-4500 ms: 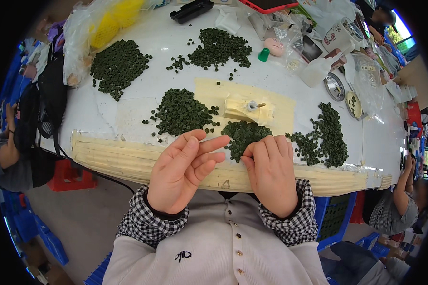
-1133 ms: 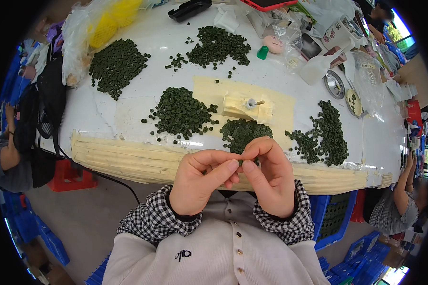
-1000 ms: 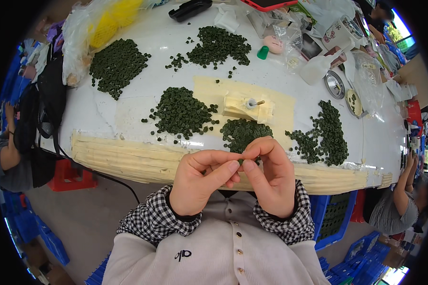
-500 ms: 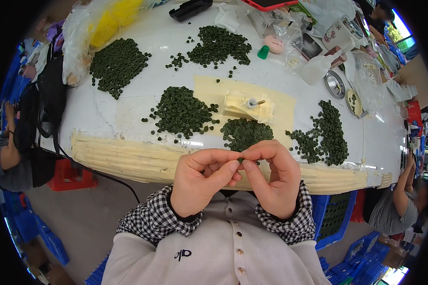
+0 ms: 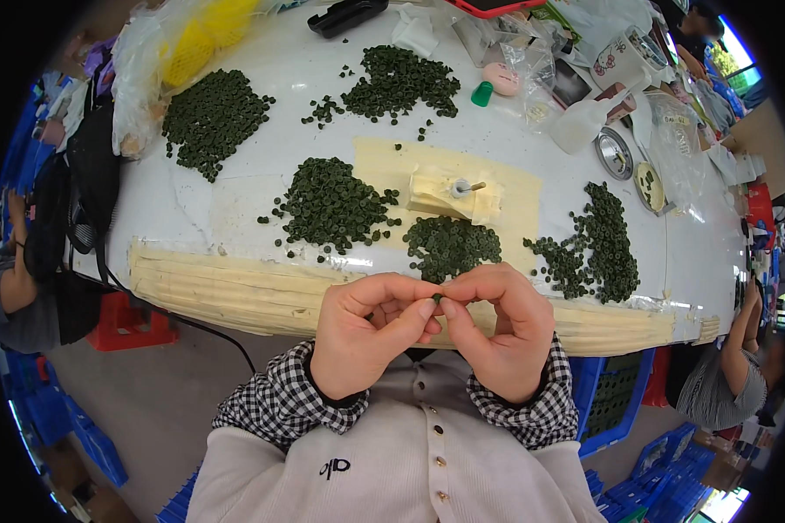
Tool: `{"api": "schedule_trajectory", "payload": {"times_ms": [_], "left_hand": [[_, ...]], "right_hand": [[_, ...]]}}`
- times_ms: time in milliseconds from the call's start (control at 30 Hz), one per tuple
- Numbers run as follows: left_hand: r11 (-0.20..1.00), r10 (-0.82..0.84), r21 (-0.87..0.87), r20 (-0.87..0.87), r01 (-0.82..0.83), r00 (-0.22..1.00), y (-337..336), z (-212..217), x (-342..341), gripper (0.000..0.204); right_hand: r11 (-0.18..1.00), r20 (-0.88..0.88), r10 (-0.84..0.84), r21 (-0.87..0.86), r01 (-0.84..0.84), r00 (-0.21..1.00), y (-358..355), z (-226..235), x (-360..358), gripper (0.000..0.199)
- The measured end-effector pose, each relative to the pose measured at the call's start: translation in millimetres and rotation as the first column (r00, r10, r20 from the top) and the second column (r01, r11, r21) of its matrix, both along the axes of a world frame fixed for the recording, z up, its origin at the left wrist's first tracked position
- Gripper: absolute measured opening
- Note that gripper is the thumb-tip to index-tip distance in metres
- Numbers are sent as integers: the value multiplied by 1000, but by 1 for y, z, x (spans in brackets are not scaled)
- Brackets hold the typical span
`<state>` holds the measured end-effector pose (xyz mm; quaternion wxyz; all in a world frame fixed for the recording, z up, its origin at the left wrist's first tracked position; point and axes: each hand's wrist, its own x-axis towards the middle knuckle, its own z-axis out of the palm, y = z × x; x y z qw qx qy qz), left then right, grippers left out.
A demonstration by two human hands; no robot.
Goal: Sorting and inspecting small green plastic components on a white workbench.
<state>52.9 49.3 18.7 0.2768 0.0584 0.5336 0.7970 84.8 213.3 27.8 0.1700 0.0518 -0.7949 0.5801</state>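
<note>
In the head view, the only one given, a small green piece point(image 5: 437, 297) is held up between the fingertips of both hands, just above the taped edge point(image 5: 227, 283) of the table point(image 5: 305, 131). By the left hand point(image 5: 355, 333) it is pinched between thumb and forefinger, the other fingers being curled in beneath. By the right hand point(image 5: 508, 329) it is gripped likewise, thumb and forefinger being closed on it from the other side. Most of the piece is hidden by the fingertips, so its exact shape there cannot be told.

Similar round pieces are heaped in a near pile point(image 5: 452, 247) just beyond the hands, in front of a wrapped block point(image 5: 436, 192) from which a pin point(image 5: 473, 187) is pointed sideways.

The piece is judged to be very light and probably firm but slightly springy, like rubber or soft plastic; which of these cannot be told. Being so small, it is likely to be dropped easily if pinched off-centre. It is best taken by its outer rim, on opposite sides, with light fingertip pressure.
</note>
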Motion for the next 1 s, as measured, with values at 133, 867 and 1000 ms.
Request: {"api": "schedule_trajectory", "payload": {"times_ms": [133, 867, 1000], "left_hand": [[1000, 24, 15, 16, -24, 1000, 0, -3, 1, 17], [999, 23, 25, 19, -23, 1000, -4, -5, -2, 14], [1000, 15, 14, 22, -15, 1000, -5, -4, -3, 14]], "right_hand": [[1000, 10, 0, -16, 0, 1000, -1, -1, 0, 14], [991, -87, 72, 120, -61, 994, 5, 5, -4, 13], [989, -89, 73, 136, -60, 993, 5, 7, -5, 13]]}}
